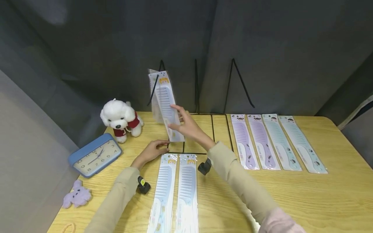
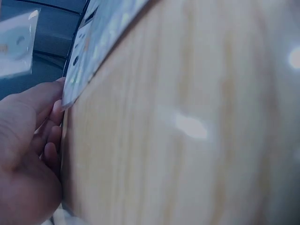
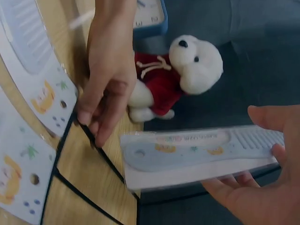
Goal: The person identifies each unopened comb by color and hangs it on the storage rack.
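Note:
My right hand [image 1: 186, 127] holds a packaged pale blue comb [image 1: 164, 100] upright against the left stand of a black wire rack [image 1: 196, 87]. In the right wrist view the comb [image 3: 201, 150] lies between the thumb and fingers of that hand [image 3: 253, 197]. My left hand [image 1: 152, 150] rests on the wooden table [image 1: 291, 194] and pinches the rack's base wire [image 3: 110, 161] with curled fingers [image 3: 86, 115]. Two more packaged blue combs [image 1: 175, 191] lie flat side by side in front of the rack. The left wrist view shows my left hand [image 2: 26, 154] beside one comb package's edge [image 2: 89, 42].
Two purple combs [image 1: 253, 142] and two teal combs [image 1: 294, 144] in packages lie in a row at the right. A white plush dog [image 1: 120, 119], a blue clock [image 1: 94, 155] and a small purple plush [image 1: 77, 195] sit at the left. Grey cloth walls surround the table.

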{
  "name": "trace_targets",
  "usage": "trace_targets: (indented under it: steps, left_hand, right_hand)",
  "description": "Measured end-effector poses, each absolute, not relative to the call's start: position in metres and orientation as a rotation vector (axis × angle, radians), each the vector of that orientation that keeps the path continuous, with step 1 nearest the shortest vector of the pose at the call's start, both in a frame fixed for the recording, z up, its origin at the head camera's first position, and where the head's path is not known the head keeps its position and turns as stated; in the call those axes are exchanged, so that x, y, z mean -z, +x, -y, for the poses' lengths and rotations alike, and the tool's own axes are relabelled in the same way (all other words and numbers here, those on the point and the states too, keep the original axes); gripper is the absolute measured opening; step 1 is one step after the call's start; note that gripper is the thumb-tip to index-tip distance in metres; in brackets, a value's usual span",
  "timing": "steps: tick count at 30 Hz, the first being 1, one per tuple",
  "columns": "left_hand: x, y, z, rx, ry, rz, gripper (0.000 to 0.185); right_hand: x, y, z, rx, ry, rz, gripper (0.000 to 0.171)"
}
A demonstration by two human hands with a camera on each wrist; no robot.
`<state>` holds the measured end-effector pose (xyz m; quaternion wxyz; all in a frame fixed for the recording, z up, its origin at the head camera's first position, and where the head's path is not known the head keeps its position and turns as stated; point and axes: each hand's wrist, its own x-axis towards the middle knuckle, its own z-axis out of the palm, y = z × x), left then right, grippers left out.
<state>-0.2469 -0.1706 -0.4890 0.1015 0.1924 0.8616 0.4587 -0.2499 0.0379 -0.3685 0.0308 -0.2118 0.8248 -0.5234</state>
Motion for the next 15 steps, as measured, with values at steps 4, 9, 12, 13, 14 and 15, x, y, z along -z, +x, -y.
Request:
trace_targets:
  steps: [4,9,12,13,14,15]
  left_hand:
    - [0.488,-0.247,0.170,-1.353,0.582,-2.540,0.039]
    - [0.488,-0.247,0.171,-1.338,0.560,-2.543,0.039]
    - [0.489,-0.248,0.171,-1.337,0.539,-2.544,0.039]
    - [0.490,-0.248,0.171,-1.339,0.533,-2.543,0.039]
    - [0.490,-0.247,0.171,-1.340,0.534,-2.544,0.039]
    - [0.490,-0.247,0.170,-1.339,0.538,-2.547,0.039]
  right_hand:
    - [0.368,-0.258,-0.040,1.595,-0.659,-2.527,0.070]
    - [0.374,-0.259,-0.046,1.584,-0.676,-2.510,0.071]
    - [0.379,-0.256,-0.054,1.557,-0.651,-2.513,0.070]
    - [0.380,-0.254,-0.058,1.557,-0.636,-2.507,0.069]
    - [0.382,-0.252,-0.061,1.551,-0.629,-2.508,0.068]
    - [0.383,-0.249,-0.065,1.543,-0.618,-2.513,0.067]
